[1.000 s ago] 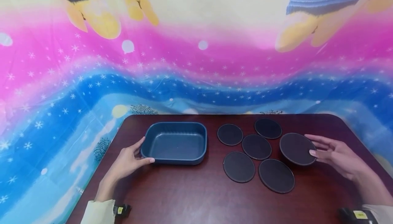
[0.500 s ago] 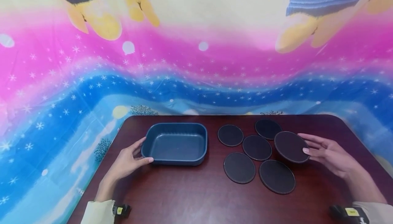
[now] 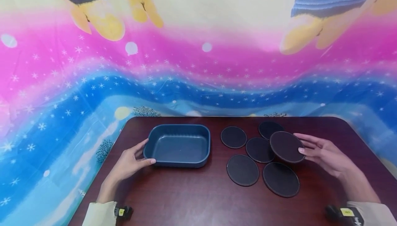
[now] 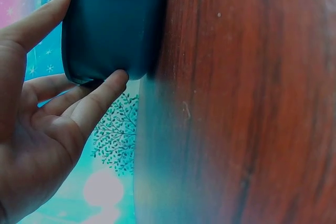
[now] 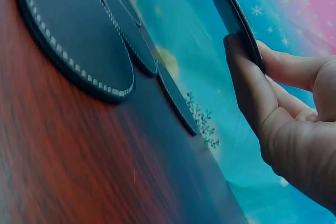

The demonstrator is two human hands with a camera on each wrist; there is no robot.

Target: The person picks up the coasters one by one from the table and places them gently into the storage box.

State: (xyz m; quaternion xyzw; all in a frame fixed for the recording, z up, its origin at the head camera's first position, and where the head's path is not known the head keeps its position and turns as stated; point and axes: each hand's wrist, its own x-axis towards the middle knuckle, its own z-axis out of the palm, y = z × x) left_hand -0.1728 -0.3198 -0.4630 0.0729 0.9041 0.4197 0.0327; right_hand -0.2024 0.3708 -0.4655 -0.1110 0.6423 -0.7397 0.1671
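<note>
My right hand (image 3: 325, 155) pinches a round black coaster (image 3: 286, 146) at its right edge, thumb on one face and fingers on the other. The coaster is tilted above the table and overlaps others below it in the head view. Seen from the right wrist, this held coaster (image 5: 231, 3) is nearly edge-on. My left hand (image 3: 127, 164) holds the left end of a dark blue rectangular container (image 3: 176, 164), thumb at the near corner and fingers along the left side. In the left wrist view, fingertips touch the wall of the container (image 4: 113, 24). Its inside shows bare.
Several more black coasters lie flat right of the container: one at back left (image 3: 233, 137), one at front left (image 3: 242, 170), one at front right (image 3: 281, 179) with pale edge stitching. The reddish-brown table (image 3: 186, 198) ends at a patterned cloth (image 3: 198, 64) behind.
My right hand has carried the coaster leftward over the ones on the table, so it now covers parts of them. The left hand and the container have stayed put.
</note>
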